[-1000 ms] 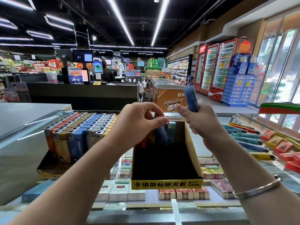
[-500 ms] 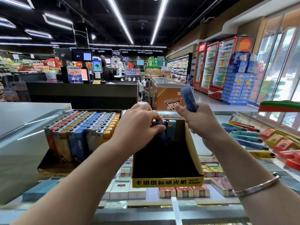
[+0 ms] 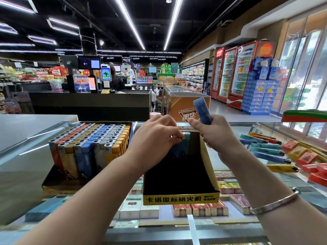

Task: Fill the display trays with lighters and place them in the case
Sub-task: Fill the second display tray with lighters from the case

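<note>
Full tray (image 3: 88, 149) left of near-empty tray (image 3: 181, 198) (both on glass case (image 3: 247, 128)).

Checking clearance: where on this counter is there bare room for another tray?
Bare glass between the yellow tray and the loose lighters; bare steel left of the full tray. Between the trays, the left hand crowds it.

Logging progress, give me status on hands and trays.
Left hand seating lighters at back of near-empty tray. Right hand holds blue lighter. Full tray alongside. Nothing blocking.
</note>
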